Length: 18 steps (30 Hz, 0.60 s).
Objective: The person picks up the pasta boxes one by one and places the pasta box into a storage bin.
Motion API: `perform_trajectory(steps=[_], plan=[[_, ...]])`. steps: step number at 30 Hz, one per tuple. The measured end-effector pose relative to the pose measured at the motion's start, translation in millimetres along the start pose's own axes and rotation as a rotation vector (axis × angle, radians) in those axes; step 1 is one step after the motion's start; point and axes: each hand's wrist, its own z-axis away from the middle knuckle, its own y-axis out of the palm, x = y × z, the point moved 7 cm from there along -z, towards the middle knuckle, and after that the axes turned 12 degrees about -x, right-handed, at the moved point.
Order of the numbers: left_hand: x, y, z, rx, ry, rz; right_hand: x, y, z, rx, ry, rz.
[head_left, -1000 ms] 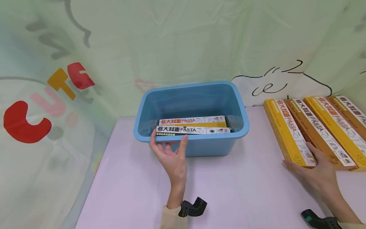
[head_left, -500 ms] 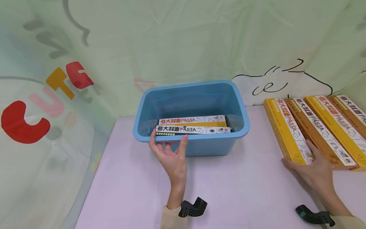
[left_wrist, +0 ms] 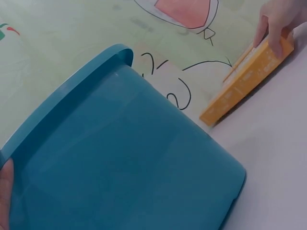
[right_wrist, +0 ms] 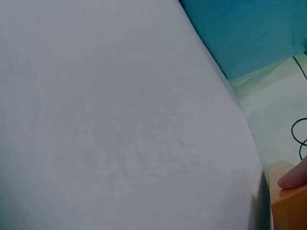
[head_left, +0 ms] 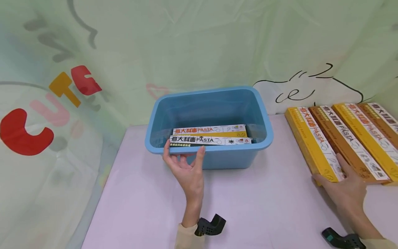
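Observation:
In the head view, my left hand grips the front rim of a blue plastic bin, left of its middle. Inside the bin lie a black-and-white pasta box at the front and a yellow-and-white pasta box behind it. On the right, my right hand holds the near end of a yellow pasta box, thumb on its left side and fingers on its right. The left wrist view also shows that yellow box in the right hand. In the right wrist view, one fingertip touches it.
Right of the held box lie a brown pasta box, another yellow pasta box and a second brown one, side by side. A printed green curtain hangs behind the pale table.
My right hand has shifted a little, and the near end of the held yellow pasta box sits slightly lower and further right in view than half a second ago. The left hand stays on the rim.

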Motion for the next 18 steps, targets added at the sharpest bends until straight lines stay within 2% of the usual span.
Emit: perform_trajectory(steps=[6,10,14,18], plan=[[-0.5,-0.2,-0.8,-0.005,-0.003,-0.003,6.3,-19.9,16.0,-0.053,-0.043,-0.055],[-1.3,-0.4,-1.7,-0.008,0.0,-0.002,16.8,-39.3,29.4,-0.079,-0.141,-0.118],[-2.0,0.1,-1.4,-0.003,0.003,0.0,31.0,-56.7,40.2,-0.072,-0.248,-0.168],[-1.8,0.8,0.2,-0.002,0.002,0.005,47.3,-69.2,45.3,-0.045,-0.291,-0.192]])
